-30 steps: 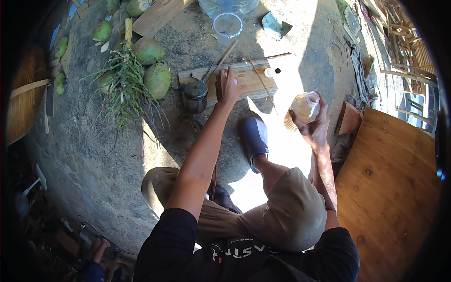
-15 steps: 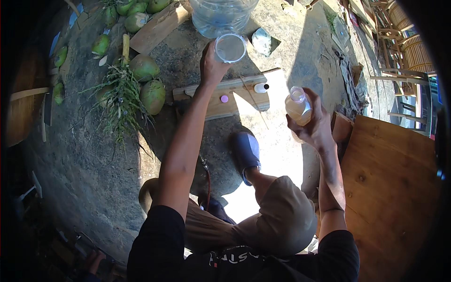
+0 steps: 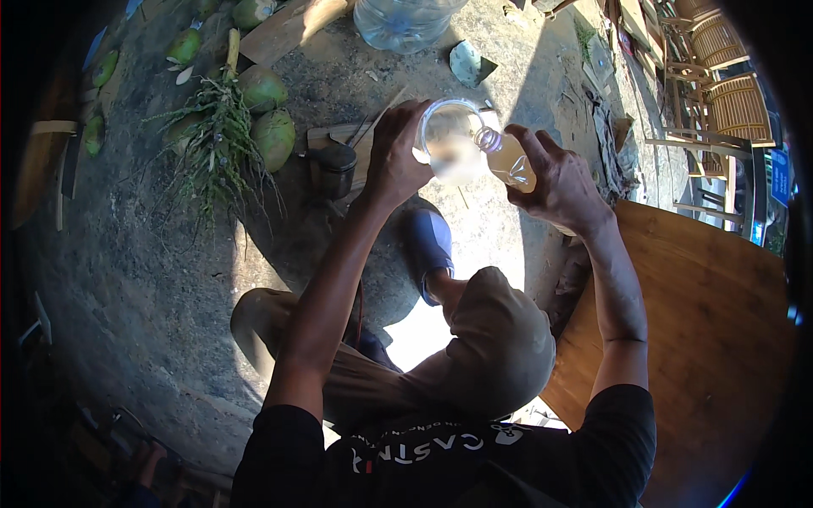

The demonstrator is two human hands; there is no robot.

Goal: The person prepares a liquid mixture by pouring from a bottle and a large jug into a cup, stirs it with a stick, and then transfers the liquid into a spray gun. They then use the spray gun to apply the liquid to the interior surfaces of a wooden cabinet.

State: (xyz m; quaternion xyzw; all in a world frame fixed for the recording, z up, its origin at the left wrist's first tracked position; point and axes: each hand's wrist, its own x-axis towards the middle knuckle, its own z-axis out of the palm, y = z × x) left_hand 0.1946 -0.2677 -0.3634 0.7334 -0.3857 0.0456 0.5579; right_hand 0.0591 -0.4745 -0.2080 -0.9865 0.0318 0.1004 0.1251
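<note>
My left hand point(image 3: 396, 157) is wrapped round a clear round cup point(image 3: 436, 140), its wide mouth turned up toward me. My right hand point(image 3: 563, 186) grips a clear bottle point(image 3: 511, 162) of cloudy, pale brownish liquid. The bottle is uncapped and tilted left, its neck at the cup's right rim. Glare inside the cup hides its contents, and I cannot tell whether liquid is flowing. Beyond and below the hands, a wooden board point(image 3: 362, 140) lies on the ground, mostly covered by the cup and left hand. A dark mug-like container point(image 3: 334, 172) stands on it.
Green coconuts point(image 3: 273, 140) and a stripped fruit stalk point(image 3: 222, 148) lie at the left. A large clear water jug point(image 3: 402, 25) stands at the far side, near a broken shard point(image 3: 467, 63). A wooden panel point(image 3: 686, 339) fills the right, with rattan chairs point(image 3: 732, 106) beyond.
Both hands have come together: the cup moved right and nearer, the bottle left, tilting toward the cup. The dark container has come into view. The pink cap and small white bottle are now hidden.
</note>
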